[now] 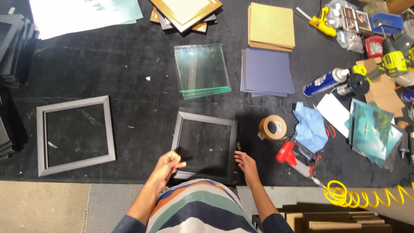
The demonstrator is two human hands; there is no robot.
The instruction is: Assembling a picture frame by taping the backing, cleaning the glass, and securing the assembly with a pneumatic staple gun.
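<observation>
Both hands hold the black picture frame (206, 144) by its near corners. The left hand (169, 166) has a narrow grip, fingers curled over the near left corner with the thumb across the moulding. The right hand (245, 163) lies flatter, its fingertips touching the near right edge; whether they pinch the moulding or only press against it cannot be told.

This frame lies flat on the dark bench (129, 73), directly between the two grips. It is close to square, so it has no clear long axis. It sits slightly turned, the far edge sloping down toward the right, and the far left corner points away from the person. A thin pane of glass seems to sit in or over it, its edge showing just past the far right corner.

Beyond the grips, further out on the bench, rests a stack of glass panes (202, 71). Right of that stack are dark blue boards (267, 71), with tan boards (271, 26) beyond them. Just right of the right grip lies a roll of brown tape (272, 127), then a blue cloth (310, 127) and a red stapler (295, 157). Well left of the left grip lies a grey frame (75, 134), also flat and empty.
</observation>
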